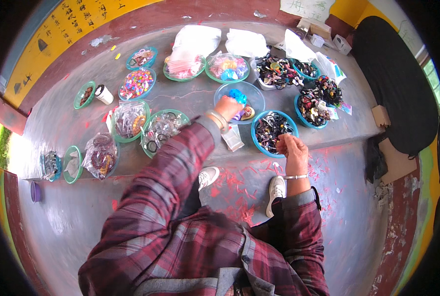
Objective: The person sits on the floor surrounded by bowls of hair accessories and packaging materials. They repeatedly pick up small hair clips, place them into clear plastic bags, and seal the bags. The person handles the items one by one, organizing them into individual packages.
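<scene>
Left hand (225, 108): grip grasping bright-blue soft bundle (238, 95) at translucent-blue round plastic bowl (255, 93)
Right hand (294, 147): near-right of bowl; cannot tell grip
Progress: bowl part-filled, seemingly unfinished

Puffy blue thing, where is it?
In the head view, the puffy blue thing is above centre, touching the left hand, within the outline of the clear bowl.

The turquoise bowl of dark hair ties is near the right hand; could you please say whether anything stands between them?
Nothing visible does: the right hand is at the near right edge of the turquoise bowl, partly overlapping it in this view. Whether it touches the dark hair ties is unclear.
</scene>
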{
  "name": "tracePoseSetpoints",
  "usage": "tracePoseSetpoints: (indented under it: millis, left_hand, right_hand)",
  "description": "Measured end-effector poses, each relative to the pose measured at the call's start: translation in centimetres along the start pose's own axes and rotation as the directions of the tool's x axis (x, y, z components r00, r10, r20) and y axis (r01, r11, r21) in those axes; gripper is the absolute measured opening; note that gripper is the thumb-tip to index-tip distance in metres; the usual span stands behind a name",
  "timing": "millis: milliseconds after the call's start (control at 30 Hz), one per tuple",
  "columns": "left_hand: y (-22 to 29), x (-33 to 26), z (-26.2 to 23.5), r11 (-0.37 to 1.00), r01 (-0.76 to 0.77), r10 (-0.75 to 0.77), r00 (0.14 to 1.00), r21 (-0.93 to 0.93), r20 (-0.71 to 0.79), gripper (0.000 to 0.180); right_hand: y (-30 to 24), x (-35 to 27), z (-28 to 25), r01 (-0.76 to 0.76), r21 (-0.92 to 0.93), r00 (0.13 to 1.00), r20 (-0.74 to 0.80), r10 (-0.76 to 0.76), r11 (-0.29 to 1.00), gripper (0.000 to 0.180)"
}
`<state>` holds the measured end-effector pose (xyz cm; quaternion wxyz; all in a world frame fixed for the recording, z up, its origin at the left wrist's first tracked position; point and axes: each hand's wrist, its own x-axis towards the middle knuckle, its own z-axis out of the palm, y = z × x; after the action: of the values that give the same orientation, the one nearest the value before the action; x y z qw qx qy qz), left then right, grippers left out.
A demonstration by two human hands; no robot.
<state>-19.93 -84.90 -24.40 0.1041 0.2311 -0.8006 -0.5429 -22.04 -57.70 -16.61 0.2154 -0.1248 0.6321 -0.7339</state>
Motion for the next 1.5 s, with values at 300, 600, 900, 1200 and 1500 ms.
tracePoseSetpoints:
  millis: [300, 600, 900, 1200, 1500]
  left_hand:
    - [-14.5, -4.8, 10.2, 0.786, 0.605, -0.528, 0.763, 0.124, -0.373, 0.031]
    - [-22.8, -1.0, 12.5, 0.707, 0.614, -0.704, 0.57, -0.35, -0.424, 0.031]
    - [-19.1, -1.9, 12.4, 0.848, 0.522, -0.41, 0.757, 0.092, -0.509, 0.024]
    - [-17.6, -5.3, 13.9, 0.74, 0.267, -0.571, 0.735, -0.617, -0.367, 0.008]
    - [6.6, -11.5, 8.6, 0.547, 0.262, -0.138, 0.965, -0.795, 0.224, 0.015]
  right_hand:
    - [-1.3, -0.1, -3.2, -0.076, 0.032, 0.996, -0.049, 0.077, 0.997, 0.021]
    - [-1.9, -0.4, -2.3, -0.112, -0.003, 0.993, 0.046, 0.112, 0.994, 0.023]
    - [-1.3, -0.2, -2.8, -0.132, -0.044, 0.99, 0.042, 0.134, 0.99, 0.023]
    - [0.0, 0.4, -1.1, -0.174, -0.111, 0.981, 0.062, 0.182, 0.978, 0.023]
    - [1.1, 1.8, -2.3, -0.059, -0.041, 0.996, -0.069, 0.056, 0.997, 0.019]
